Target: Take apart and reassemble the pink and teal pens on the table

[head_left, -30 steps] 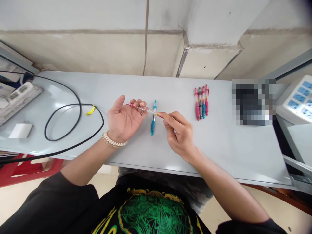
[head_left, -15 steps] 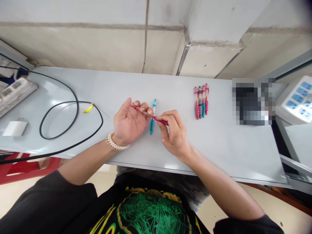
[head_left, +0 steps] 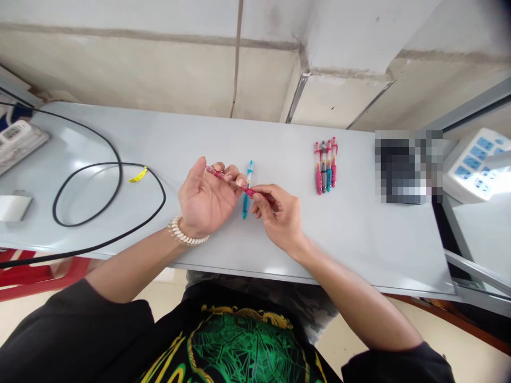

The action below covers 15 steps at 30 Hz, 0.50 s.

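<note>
A red pen [head_left: 215, 172] with a clear barrel is held slantwise between my two hands above the table. My left hand [head_left: 209, 199] is palm up, thumb raised, with the pen lying across its curled fingers. At the pen's lower right end, my right hand [head_left: 279, 215] pinches the red part between thumb and fingers. Beneath the pen a blue pen [head_left: 245, 207] lies on the table, partly covered by my left fingertips and the red pen. To the right, several pens [head_left: 328, 181] in pink, grey and teal lie side by side.
A black cable [head_left: 55, 205] with a yellow tag [head_left: 138, 174] loops over the grey table [head_left: 191, 138] at left, near a white adapter [head_left: 14, 208]. A pixelated dark object [head_left: 399, 170] and a white power strip [head_left: 475, 165] stand at right. A wall runs behind.
The view has shifted slightly, so everything sits a little differently in frame. My right fingers have shifted their pinch on the red pen, whose lower end is now more covered.
</note>
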Each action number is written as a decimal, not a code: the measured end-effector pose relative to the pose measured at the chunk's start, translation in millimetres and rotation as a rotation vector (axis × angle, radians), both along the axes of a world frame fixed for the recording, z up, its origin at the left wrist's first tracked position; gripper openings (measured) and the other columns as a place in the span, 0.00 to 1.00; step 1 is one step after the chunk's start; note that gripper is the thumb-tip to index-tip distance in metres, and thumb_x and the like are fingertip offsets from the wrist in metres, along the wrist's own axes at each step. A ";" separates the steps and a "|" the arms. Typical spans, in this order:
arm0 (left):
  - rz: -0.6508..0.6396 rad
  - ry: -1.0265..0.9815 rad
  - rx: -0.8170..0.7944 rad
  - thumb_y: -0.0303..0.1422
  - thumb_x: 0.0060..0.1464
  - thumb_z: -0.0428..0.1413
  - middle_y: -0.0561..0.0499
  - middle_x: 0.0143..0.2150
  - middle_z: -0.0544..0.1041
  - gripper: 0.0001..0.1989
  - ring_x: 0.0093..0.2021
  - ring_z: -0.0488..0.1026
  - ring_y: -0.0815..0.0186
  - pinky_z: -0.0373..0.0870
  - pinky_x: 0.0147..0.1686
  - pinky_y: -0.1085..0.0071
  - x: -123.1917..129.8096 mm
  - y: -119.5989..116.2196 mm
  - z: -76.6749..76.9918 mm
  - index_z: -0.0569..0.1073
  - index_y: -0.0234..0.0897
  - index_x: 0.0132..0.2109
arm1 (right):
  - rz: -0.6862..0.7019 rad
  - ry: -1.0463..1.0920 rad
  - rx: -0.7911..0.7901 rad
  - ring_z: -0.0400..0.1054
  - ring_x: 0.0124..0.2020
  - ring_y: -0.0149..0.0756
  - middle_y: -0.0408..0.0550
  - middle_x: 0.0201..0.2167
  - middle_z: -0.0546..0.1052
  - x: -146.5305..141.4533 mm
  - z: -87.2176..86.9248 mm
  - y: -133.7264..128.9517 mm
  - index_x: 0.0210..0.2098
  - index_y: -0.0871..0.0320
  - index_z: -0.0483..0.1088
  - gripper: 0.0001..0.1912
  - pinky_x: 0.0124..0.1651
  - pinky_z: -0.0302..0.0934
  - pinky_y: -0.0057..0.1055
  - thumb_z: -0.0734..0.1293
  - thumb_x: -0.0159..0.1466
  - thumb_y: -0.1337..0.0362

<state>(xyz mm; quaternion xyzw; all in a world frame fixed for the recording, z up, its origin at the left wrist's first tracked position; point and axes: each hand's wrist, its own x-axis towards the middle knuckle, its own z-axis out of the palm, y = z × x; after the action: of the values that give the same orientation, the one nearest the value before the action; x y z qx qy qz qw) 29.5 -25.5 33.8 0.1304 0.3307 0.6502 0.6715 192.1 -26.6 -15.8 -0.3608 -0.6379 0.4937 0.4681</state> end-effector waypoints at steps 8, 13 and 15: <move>-0.007 -0.005 -0.002 0.52 0.71 0.46 0.51 0.28 0.68 0.28 0.30 0.72 0.64 0.75 0.43 0.61 1.4 0.0 0.0 0.69 0.40 0.28 | -0.042 0.007 0.017 0.71 0.33 0.29 0.45 0.40 0.73 -1.4 -2.7 -0.8 0.45 0.54 0.69 0.04 0.35 0.67 0.33 0.66 0.74 0.61; -0.013 -0.048 0.005 0.48 0.73 0.41 0.50 0.29 0.66 0.28 0.31 0.71 0.65 0.75 0.39 0.65 1.6 -0.3 1.1 0.69 0.39 0.28 | 0.043 0.056 -0.134 0.71 0.29 0.29 0.41 0.32 0.73 -2.9 -3.5 0.0 0.49 0.53 0.67 0.08 0.32 0.66 0.31 0.63 0.76 0.56; -0.023 -0.061 0.008 0.48 0.73 0.42 0.50 0.29 0.66 0.27 0.31 0.71 0.65 0.75 0.39 0.66 1.0 -0.5 1.8 0.69 0.38 0.28 | 0.027 0.050 -0.056 0.73 0.35 0.30 0.45 0.41 0.73 -3.7 -3.9 0.2 0.50 0.53 0.68 0.07 0.36 0.68 0.32 0.65 0.74 0.59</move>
<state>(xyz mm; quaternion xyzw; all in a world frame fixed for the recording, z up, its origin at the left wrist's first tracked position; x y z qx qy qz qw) 30.5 -26.0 35.6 0.1170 0.3059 0.6474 0.6882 188.4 -26.4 -19.7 -0.3525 -0.6167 0.5265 0.4670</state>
